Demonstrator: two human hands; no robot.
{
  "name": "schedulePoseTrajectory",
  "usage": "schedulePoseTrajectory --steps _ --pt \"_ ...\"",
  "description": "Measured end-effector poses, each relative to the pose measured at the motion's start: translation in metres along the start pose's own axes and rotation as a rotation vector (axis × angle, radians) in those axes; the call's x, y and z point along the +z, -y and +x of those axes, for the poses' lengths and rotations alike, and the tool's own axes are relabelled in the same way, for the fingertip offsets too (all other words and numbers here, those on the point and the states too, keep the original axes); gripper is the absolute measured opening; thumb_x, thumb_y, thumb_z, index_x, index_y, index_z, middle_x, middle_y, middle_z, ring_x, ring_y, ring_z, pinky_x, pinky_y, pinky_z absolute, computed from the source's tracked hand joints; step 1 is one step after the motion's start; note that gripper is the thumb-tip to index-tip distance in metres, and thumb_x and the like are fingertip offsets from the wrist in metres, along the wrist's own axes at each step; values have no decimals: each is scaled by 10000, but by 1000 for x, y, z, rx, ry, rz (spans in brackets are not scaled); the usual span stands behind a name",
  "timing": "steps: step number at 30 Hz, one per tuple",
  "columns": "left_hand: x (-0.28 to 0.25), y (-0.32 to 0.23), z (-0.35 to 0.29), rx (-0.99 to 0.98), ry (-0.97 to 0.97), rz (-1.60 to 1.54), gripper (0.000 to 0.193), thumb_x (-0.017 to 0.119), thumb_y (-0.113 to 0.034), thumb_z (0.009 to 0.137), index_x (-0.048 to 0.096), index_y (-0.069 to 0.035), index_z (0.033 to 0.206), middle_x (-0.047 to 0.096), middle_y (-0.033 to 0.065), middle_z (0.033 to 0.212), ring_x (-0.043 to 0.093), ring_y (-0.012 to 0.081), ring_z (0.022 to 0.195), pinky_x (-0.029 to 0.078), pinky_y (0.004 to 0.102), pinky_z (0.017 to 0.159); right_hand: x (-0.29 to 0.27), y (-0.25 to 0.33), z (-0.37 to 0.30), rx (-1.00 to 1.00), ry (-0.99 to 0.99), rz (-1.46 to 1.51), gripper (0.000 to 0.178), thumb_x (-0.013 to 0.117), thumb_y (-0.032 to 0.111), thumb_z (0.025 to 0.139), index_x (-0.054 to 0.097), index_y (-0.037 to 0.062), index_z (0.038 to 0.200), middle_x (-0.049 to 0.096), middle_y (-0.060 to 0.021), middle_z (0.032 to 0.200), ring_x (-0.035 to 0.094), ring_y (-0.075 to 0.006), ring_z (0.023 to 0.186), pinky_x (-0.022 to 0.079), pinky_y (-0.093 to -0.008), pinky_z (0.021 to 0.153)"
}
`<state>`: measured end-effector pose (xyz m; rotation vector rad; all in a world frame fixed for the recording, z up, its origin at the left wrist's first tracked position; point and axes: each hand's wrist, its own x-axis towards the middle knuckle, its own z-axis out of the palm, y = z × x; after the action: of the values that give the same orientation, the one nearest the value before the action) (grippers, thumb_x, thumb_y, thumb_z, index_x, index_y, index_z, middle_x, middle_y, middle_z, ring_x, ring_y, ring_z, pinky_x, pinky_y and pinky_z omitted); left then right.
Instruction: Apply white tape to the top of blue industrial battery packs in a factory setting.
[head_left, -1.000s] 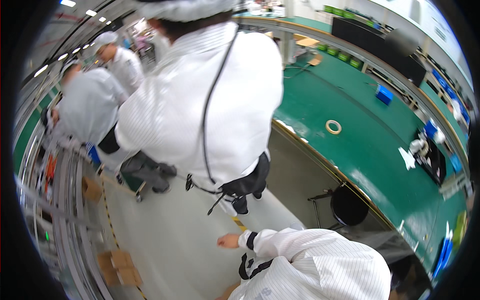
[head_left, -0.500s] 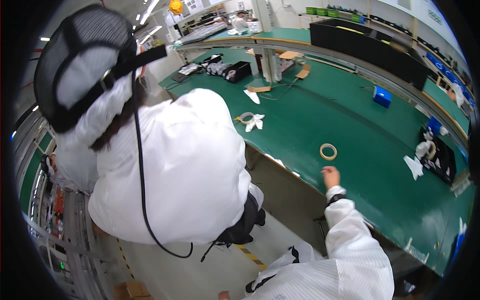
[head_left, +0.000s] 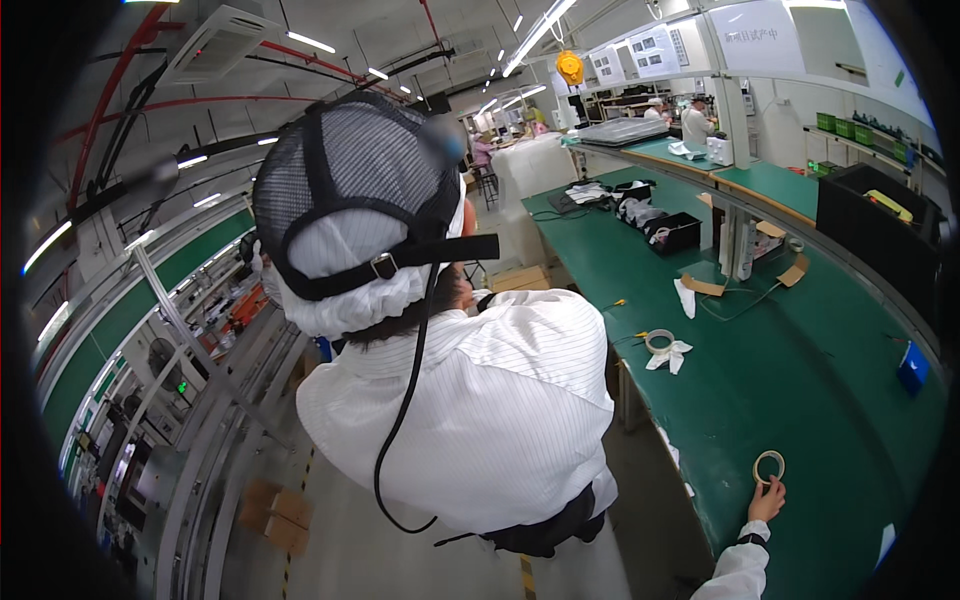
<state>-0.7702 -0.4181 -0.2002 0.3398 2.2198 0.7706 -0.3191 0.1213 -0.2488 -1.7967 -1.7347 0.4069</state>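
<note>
At the long, flat green table (head_left: 830,425), a round beige roll of tape (head_left: 757,469) extends just beyond the right hand (head_left: 766,501), whose nearly closed fingers pinch its near rim.

The table top (head_left: 760,390) looks smooth and shiny, the tape ring (head_left: 757,467) looks papery, the cap (head_left: 375,150) is netted cloth, the box (head_left: 285,515) cardboard

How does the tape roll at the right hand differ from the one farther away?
The right hand touches the near roll; no hand touches the far roll. A white scrap lies beside the far roll, none beside the near roll. Both are rings with open centres.
</note>
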Motion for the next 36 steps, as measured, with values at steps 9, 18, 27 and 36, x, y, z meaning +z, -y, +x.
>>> schedulePoseTrajectory --steps 9,18,27,36 --pt "-9 90 -18 -79 -48 -66 470 551 -392 869 550 -69 1210 604 71 1150 578 224 966 464 342 838 -27 61 -29 -81 22 -304 205 705 183 751 624 76 906 422 -84 1267 414 -288 1156 385 -422 924" --pt "-29 242 -82 -149 -167 -339 465 545 -400 874 561 -69 1200 613 70 1138 585 220 950 467 336 829 14 70 -267 -601 458 -163 364 585 340 846 580 104 1123 594 -181 1123 500 -351 1110 224 -593 985" --pt "-47 402 -179 -284 -206 -482 462 538 -407 878 572 -69 1191 623 69 1126 591 216 933 469 331 821 61 291 -632 -1133 1585 83 473 444 462 907 594 13 901 629 -140 755 605 -341 722 482 -421 720" --pt "-166 296 -238 308 -110 -1349 504 409 -428 962 407 -51 1297 503 90 1270 513 209 1114 423 386 936 35 553 -871 275 2288 929 234 484 303 952 506 75 903 510 0 730 501 -122 696 431 -254 677"
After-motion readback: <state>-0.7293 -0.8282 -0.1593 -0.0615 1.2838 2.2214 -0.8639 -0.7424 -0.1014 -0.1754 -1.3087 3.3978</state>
